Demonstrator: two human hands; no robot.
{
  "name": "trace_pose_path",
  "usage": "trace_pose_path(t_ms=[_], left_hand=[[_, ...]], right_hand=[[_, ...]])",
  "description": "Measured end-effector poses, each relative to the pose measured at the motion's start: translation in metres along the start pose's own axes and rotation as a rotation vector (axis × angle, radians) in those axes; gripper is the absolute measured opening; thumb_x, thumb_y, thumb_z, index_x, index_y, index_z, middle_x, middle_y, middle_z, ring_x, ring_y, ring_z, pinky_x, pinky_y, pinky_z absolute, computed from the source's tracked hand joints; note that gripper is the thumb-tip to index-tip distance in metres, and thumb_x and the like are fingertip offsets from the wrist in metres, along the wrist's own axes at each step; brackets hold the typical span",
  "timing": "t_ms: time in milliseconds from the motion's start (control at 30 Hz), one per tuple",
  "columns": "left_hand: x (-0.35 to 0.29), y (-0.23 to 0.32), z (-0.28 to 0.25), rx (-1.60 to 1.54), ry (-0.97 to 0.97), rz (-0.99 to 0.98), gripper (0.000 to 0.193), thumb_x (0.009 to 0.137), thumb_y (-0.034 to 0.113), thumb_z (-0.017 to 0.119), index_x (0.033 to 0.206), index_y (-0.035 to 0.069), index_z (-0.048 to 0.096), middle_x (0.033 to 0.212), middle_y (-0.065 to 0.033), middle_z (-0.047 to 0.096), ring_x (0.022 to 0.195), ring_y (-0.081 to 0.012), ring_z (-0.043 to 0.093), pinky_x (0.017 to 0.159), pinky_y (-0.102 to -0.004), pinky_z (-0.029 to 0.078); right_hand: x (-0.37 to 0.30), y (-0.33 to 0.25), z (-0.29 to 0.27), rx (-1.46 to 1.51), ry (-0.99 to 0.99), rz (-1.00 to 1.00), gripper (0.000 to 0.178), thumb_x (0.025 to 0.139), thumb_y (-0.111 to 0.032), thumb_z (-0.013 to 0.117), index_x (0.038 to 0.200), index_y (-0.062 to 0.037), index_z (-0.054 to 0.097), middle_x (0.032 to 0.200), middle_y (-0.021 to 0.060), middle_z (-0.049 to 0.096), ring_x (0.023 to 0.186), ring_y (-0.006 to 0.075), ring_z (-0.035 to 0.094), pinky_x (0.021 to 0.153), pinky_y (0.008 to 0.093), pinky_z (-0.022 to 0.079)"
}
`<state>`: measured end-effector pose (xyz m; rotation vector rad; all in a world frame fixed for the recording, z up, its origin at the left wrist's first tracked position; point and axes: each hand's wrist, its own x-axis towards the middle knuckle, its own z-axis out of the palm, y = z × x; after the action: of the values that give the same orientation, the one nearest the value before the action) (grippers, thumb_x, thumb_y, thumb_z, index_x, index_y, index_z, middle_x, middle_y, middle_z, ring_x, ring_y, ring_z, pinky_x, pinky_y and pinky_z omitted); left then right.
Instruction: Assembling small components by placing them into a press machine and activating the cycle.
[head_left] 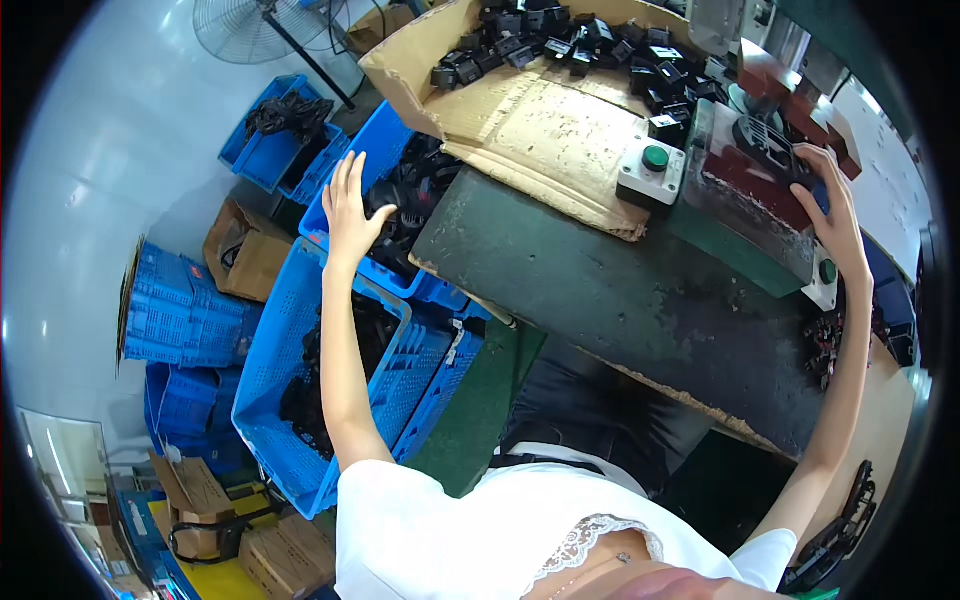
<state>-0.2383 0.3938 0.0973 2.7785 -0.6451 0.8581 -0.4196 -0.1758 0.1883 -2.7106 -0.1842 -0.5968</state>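
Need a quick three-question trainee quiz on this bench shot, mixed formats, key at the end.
1. Multiple choice: which hand is nearest the black part on the machine?
A) left
B) right
2. True or false: the person's left hand is clenched in a fist.
3. Fill in: the round push button to the left of the machine is coloured ____.

Key:
1. B, the right hand.
2. False: the left hand is open, fingers spread.
3. Green.

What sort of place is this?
Probably a factory workshop: green push buttons flank a machine, small black parts lie in an open cardboard box, and blue crates stand nearby.
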Motion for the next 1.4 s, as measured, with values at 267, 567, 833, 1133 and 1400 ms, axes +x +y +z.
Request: trace_pose_path(t_ms=[267,567,833,1133,1400], left_hand=[[0.085,0.093,-0.012,-0.296,0.200,0.401,0.029,0.075,0.005,0.064,0.104,0.008,0.061,0.115,-0.0068,0.057,0.116,-0.0286,0.048,0.097,-0.0405,0.036],[0.224,0.183,0.116,-0.340,-0.114,0.433,0.024,0.073,0.004,0.056,0.096,0.001,0.058,0.099,-0.0204,0.061,0.094,-0.0339,0.059,0.083,-0.0405,0.048],[0.248,0.211,0.170,-0.210,-0.192,0.228,0.041,0.071,0.006,0.060,0.110,0.002,0.052,0.109,-0.0166,0.052,0.108,-0.0333,0.049,0.093,-0.0414,0.044],[0.239,0.205,0.178,-0.983,-0.362,0.030,0.065,0.054,0.017,0.083,0.109,-0.001,0.055,0.103,-0.0148,0.063,0.096,-0.0235,0.061,0.086,-0.0319,0.049],[0.220,0.248,0.097,-1.779,-0.474,-0.185,0.033,0.076,0.004,0.068,0.108,0.004,0.059,0.098,-0.0051,0.060,0.087,-0.0133,0.059,0.072,-0.0266,0.048]], right_hand=[[0.023,-0.017,0.016,0.017,-0.020,-0.035,0.049,0.089,-0.021,0.057,0.133,-0.0078,0.043,0.130,0.0131,0.049,0.120,0.0274,0.047,0.105,0.0364,0.029],[0.038,-0.026,0.021,-0.089,-0.069,-0.087,0.039,0.091,-0.027,0.054,0.125,-0.0095,0.053,0.128,0.0124,0.052,0.118,0.0297,0.048,0.102,0.0377,0.036],[-0.010,-0.050,-0.008,-0.119,0.048,-0.103,0.035,0.088,-0.020,0.056,0.118,-0.0024,0.055,0.131,0.0133,0.048,0.114,0.0303,0.050,0.095,0.0368,0.040],[-0.090,0.000,-0.023,0.189,0.298,0.180,0.029,0.097,-0.015,0.042,0.094,0.0066,0.061,0.113,0.0112,0.059,0.101,0.0173,0.056,0.089,0.0276,0.040],[-0.131,0.061,-0.046,0.243,0.404,0.491,0.025,0.095,-0.016,0.048,0.101,0.0052,0.060,0.098,0.0045,0.063,0.092,0.0079,0.054,0.086,0.0226,0.040]])
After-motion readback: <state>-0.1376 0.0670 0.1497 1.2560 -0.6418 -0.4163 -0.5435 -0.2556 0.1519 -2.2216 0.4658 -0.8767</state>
